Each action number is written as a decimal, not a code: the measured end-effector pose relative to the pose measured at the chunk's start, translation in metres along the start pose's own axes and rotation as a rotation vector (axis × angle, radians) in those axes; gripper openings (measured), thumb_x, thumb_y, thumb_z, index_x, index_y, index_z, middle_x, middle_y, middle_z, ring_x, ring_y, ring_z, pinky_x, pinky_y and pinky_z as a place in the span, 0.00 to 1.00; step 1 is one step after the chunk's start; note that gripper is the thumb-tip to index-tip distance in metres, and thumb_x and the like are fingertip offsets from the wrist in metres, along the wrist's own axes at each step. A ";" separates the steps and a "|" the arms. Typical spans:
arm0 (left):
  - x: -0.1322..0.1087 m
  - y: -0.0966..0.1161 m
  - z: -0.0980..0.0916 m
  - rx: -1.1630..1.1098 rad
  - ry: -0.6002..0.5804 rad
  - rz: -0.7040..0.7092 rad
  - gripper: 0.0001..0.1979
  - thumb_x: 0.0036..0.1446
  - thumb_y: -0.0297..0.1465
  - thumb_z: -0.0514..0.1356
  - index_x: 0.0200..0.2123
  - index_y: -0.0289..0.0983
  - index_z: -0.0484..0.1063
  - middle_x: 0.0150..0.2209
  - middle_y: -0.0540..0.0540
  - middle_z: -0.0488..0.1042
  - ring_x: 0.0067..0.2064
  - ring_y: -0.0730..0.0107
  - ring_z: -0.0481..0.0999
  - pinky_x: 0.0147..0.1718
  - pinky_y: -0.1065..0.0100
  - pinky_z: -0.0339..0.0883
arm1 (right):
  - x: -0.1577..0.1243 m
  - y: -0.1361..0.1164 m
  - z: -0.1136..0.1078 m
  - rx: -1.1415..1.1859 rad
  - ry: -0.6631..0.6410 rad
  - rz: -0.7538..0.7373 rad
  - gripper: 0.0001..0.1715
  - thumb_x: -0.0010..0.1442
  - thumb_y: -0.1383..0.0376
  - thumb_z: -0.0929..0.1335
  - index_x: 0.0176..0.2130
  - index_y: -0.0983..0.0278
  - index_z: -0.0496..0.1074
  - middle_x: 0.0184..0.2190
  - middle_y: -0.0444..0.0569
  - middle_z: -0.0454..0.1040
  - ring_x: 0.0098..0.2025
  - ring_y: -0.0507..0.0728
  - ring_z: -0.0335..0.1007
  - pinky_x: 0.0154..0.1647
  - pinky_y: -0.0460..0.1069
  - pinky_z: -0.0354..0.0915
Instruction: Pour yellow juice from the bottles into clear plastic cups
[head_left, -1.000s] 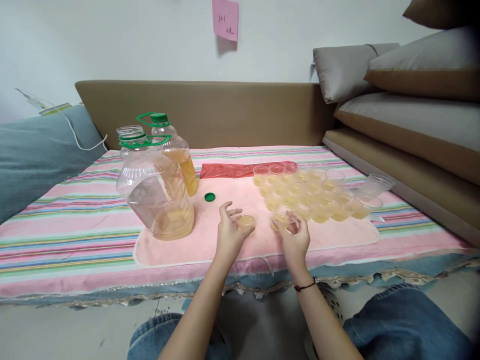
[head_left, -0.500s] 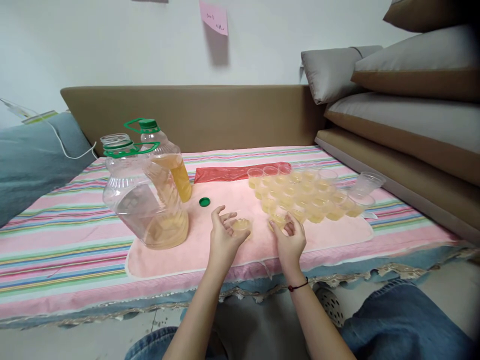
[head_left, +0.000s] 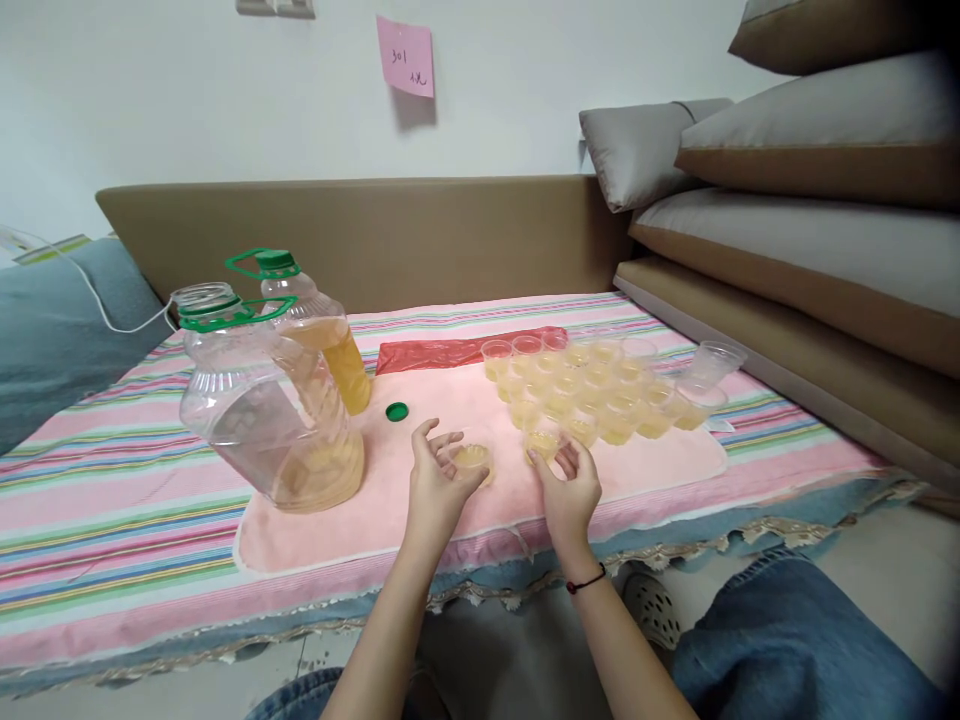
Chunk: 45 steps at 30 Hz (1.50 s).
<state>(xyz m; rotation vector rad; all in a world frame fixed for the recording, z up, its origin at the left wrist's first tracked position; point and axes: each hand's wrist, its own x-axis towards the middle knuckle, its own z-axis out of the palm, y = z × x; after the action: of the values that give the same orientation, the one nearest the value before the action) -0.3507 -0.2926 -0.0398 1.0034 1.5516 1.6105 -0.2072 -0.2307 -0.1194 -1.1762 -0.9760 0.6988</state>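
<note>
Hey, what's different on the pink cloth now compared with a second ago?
Nothing has visibly moved on it; the camera view shifted, so things sit further left in the frame. I see nothing newly grasped or let go. The right hand stays on its cup, the left hand around another cup. The grouped cups, open jug and green cap stayed put.

Clear, round plastic cup (head_left: 472, 459): upright, part-filled with pale yellow liquid, located over the pink cloth mat (head_left: 300, 545). Second clear plastic cup (head_left: 541, 443): right of the first, gap between; upright, similar pale yellow contents; just beside the grouped filled cups (head_left: 615, 428), contact unclear.
</note>
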 end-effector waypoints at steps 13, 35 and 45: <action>0.004 -0.008 0.006 0.109 -0.014 0.000 0.41 0.37 0.34 0.70 0.53 0.43 0.53 0.48 0.42 0.69 0.53 0.57 0.75 0.47 0.55 0.72 | 0.048 -0.035 -0.103 -0.034 -0.012 -0.130 0.23 0.54 0.54 0.73 0.46 0.59 0.69 0.47 0.53 0.74 0.49 0.61 0.73 0.53 0.60 0.70; 0.017 -0.029 0.014 0.147 0.085 -0.014 0.40 0.34 0.37 0.72 0.52 0.47 0.59 0.47 0.44 0.74 0.50 0.50 0.78 0.43 0.49 0.76 | 0.375 0.001 -0.163 -0.535 -0.136 -0.052 0.58 0.32 0.56 0.79 0.59 0.68 0.62 0.47 0.62 0.77 0.50 0.68 0.73 0.52 0.61 0.66; 0.014 -0.024 0.019 0.164 0.098 -0.032 0.41 0.34 0.38 0.71 0.53 0.46 0.59 0.46 0.44 0.74 0.50 0.52 0.78 0.38 0.56 0.78 | 0.381 -0.013 -0.170 -0.613 -0.160 -0.140 0.62 0.33 0.56 0.79 0.63 0.67 0.59 0.45 0.58 0.77 0.45 0.68 0.74 0.52 0.64 0.65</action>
<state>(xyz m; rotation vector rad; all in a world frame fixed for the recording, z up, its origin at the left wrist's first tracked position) -0.3412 -0.2699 -0.0633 0.9923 1.7814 1.5501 0.1101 0.0223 -0.0243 -1.5763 -1.4544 0.3894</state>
